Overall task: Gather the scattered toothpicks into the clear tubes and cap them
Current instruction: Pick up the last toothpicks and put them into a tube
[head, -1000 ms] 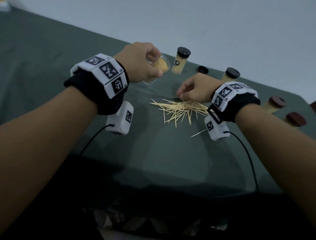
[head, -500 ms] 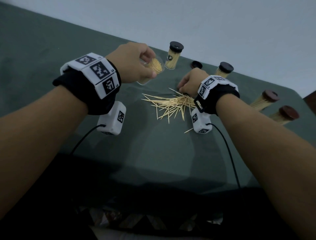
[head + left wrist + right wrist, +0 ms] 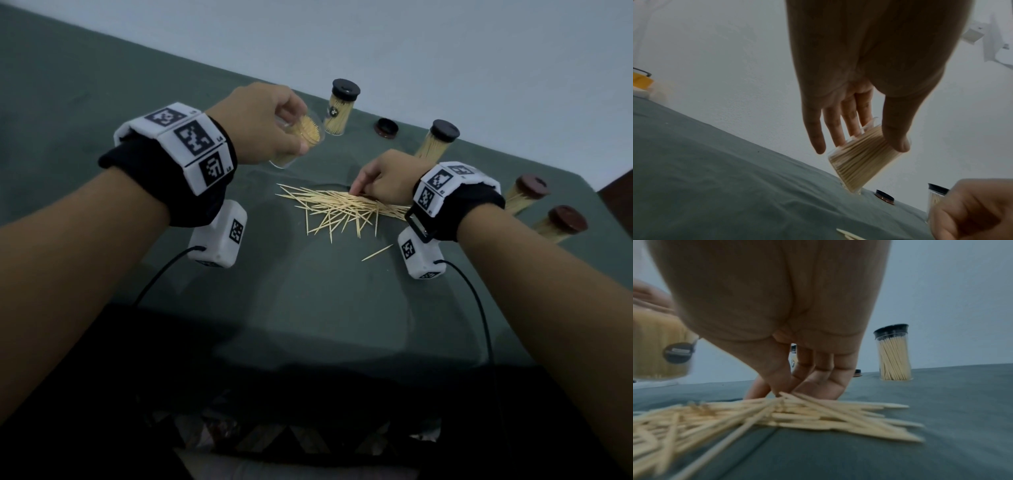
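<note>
Above cloth, left hand (image 3: 263, 126) grip clasps open tube (image 3: 861, 162); right hand (image 3: 383, 178) fingertips pinching toothpicks (image 3: 342, 209).

No legible text or labels.

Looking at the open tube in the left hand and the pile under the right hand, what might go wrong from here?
1. The left hand holds the uncapped tube tilted and nearly full; more tilt could spill it.
2. The right hand pinches at the toothpick pile, whose sticks cross at many angles, so a grab may snag at the tube's mouth.
3. One stray toothpick lies apart, near the right wrist, and may be missed or brushed off.
</note>
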The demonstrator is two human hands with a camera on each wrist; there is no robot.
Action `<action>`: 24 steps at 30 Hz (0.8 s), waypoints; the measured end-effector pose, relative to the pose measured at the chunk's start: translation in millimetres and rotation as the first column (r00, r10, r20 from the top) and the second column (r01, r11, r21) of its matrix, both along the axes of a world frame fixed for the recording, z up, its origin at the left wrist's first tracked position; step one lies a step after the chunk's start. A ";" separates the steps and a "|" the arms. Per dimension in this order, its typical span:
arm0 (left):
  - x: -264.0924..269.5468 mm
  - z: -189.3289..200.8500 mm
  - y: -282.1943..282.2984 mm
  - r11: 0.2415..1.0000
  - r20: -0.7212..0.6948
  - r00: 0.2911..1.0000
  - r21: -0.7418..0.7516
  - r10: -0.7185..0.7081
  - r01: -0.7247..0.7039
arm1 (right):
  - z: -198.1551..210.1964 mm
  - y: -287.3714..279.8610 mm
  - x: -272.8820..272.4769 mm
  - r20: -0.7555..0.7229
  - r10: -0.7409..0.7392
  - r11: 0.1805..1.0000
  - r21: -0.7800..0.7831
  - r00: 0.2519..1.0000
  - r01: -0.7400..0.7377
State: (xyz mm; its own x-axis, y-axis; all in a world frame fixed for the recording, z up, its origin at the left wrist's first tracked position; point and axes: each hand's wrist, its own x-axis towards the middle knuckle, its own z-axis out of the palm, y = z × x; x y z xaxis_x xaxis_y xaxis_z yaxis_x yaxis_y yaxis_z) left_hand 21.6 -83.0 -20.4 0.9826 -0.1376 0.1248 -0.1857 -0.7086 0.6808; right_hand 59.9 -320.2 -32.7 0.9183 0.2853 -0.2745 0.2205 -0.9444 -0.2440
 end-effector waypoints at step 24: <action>-5.6 -0.9 -8.9 0.999 -0.039 0.999 0.041 -0.015 0.017 | 17.0 -37.8 -55.5 -0.161 0.140 0.987 -0.059 0.977 -0.151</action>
State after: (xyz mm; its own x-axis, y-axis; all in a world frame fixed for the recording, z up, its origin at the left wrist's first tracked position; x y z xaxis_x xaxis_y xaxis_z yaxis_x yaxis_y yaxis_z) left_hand 16.0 -91.9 -21.3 0.9842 -0.1577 0.0809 -0.1716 -0.7335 0.6577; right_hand 4.4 -358.0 -15.7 0.8128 0.3873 -0.4351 0.3211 -0.9211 -0.2202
